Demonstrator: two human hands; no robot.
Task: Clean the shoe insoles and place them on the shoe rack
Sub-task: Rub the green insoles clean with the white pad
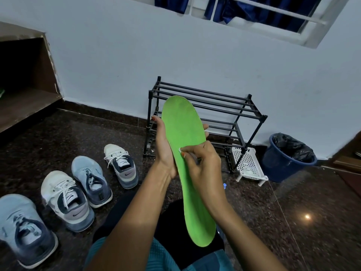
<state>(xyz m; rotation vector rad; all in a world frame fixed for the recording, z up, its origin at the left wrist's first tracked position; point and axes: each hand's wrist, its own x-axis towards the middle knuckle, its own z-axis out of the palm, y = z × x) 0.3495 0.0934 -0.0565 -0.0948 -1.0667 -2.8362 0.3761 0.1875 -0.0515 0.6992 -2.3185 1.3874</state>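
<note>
We find the insole off the floor, held up lengthwise in front of the seated person, toe end toward the rack and heel over the lap. The left hand backs it at mid-length. Its grip is closed round the insole, thumb on the near edge and fingertips showing past the far edge, presumably so the thin foam has a firm support behind it while it is rubbed.

The right hand has a narrow grip, pinching a small white wad (cloth or tissue, we cannot tell which) against the green face just beside the left palm. We judge that cleaning is in progress at the middle of the insole.

The rack stands at the floor's far edge against the wall, and no insole shows on its bars, so we take placement as not yet done. Four shoes sit in a row along the floor's left side, mouths open toward the person, within reach for drawing out further insoles. A white basket and a lined bin stand right of the rack.
</note>
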